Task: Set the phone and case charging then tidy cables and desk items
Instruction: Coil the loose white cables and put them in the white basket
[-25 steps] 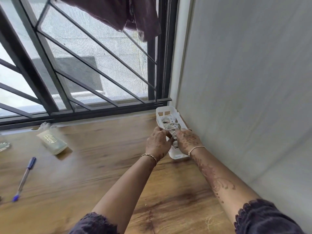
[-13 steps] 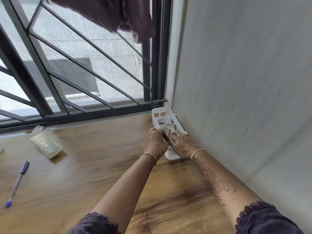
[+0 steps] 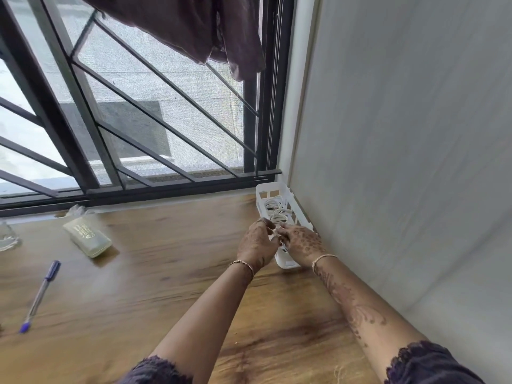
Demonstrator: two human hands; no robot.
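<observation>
A narrow white plastic basket [image 3: 297,207] stands on the wooden desk against the right wall, near the window corner. White coiled cables [image 3: 274,210] lie inside it. Both hands hover over the basket's near end, fingertips meeting there. My left hand [image 3: 256,243] and my right hand [image 3: 303,243] pinch a white cable between them; the hands hide what the fingers touch. A blue pen [image 3: 41,293] lies at the desk's left. No phone is in view.
A pale translucent case [image 3: 88,235] lies on the desk at the back left. A clear glass object [image 3: 7,239] sits at the left edge. The barred window [image 3: 133,128] runs along the back, with a dark cloth [image 3: 194,31] hanging above.
Both hands stay at the basket's near end, their fingers shifting slightly on the cable. The camera view has drifted, so the desk items sit a little differently in frame.
</observation>
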